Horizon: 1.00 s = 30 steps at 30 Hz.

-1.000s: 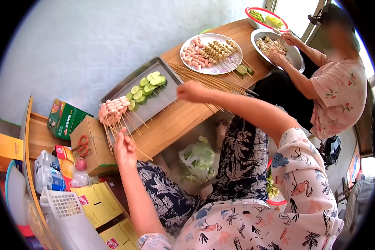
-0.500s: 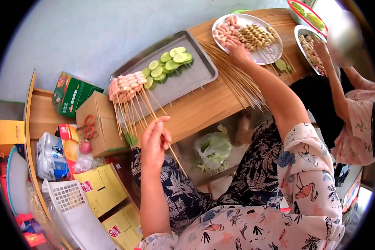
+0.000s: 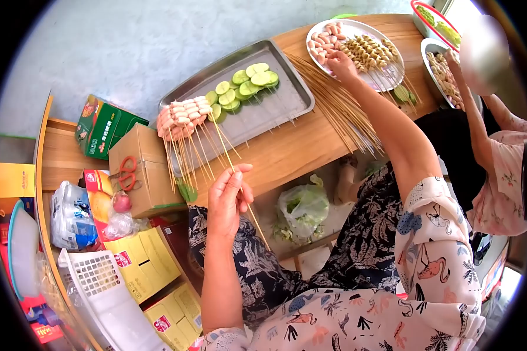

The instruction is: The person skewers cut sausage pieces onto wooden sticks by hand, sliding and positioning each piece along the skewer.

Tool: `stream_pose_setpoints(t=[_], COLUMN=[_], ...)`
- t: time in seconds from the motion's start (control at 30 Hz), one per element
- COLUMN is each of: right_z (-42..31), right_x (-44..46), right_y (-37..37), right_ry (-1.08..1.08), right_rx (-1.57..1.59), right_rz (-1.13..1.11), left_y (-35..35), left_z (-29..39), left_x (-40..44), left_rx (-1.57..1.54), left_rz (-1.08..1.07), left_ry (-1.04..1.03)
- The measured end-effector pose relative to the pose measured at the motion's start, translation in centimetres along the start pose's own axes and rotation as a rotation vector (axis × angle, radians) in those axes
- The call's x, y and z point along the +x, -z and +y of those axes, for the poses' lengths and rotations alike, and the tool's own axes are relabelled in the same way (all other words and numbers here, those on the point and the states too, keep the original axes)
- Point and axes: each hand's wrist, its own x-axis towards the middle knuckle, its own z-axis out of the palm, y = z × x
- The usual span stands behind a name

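Pink, smooth and stubby, the loose sausage pieces [image 3: 322,47] lie heaped at one end of a white oval plate [image 3: 357,27], their skins catching a little light. Beside them on the same plate are skewers of folded golden-brown food [image 3: 369,52], with bare sticks poking out past the rim. The person's right hand [image 3: 342,65] reaches over the near edge with its fingertips at the sausage pieces — whether they have closed on one I cannot tell. The left hand [image 3: 229,190] has its thumb and fingers closed on a thin pale stick [image 3: 257,225], held aslant above the lap. One end slopes down over the dark patterned trousers [image 3: 246,266]; the other reaches up towards the threaded sausages [image 3: 184,114], though I can't tell if it touches them.

Those threaded ones sit at the left end of a grey metal tray [image 3: 293,96], packed in close rows and paler on top, while their sticks fan down past the tray's edge. Next to them, overlapping pale green slices [image 3: 249,85] run across the tray. Between tray and plate, a spread of bare bamboo sticks [image 3: 336,108] lies on the wooden table [image 3: 310,140] — straight, tan, many ends jutting over its front edge.
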Motion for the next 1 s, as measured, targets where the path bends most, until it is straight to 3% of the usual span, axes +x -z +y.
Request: stream_pose_setpoints(t=[0.03,0.1,0.17,0.27,0.3,0.37,0.43,0.57,1.0], right_z=[-0.4,-2.9,-5.0,-10.0,-10.8,-12.4,-14.0,-14.2,-13.7], right_x=[0.2,-1.8,-2.4,-8.5,-9.5,-12.8,-17.0,-21.4,-24.5], right_y=[0.1,1.1,0.9,2.5,2.9,2.6,3.2,3.2,2.5], right_ry=[-0.146,-0.205,-0.435,-0.165,-0.037,0.021,-0.070,-0.122,-0.117], right_rx=[0.384,0.861,1.201,1.291,1.334,1.337,1.355,1.495,1.534], right_rz=[-0.124,-0.314,-0.441,-0.682,-0.912,-0.891,-0.788,-0.874,-0.831], left_y=[0.0,0.0,-0.2,-0.2,-0.1,-0.4,-1.1,-3.2,-7.2], left_z=[0.0,-0.1,0.1,-0.2,-0.4,-0.5,-1.1,-1.3,-1.0], left_x=[0.1,0.1,-0.2,-0.6,-0.8,-1.8,-3.8,-8.4,-11.3], left_rx=[-0.004,-0.010,-0.011,-0.015,0.003,0.022,0.010,-0.058,-0.052], left_rz=[-0.010,-0.024,-0.041,-0.047,-0.043,-0.045,-0.057,-0.164,-0.248], left_ry=[-0.005,-0.022,-0.039,-0.050,-0.070,-0.098,-0.104,-0.084,-0.027])
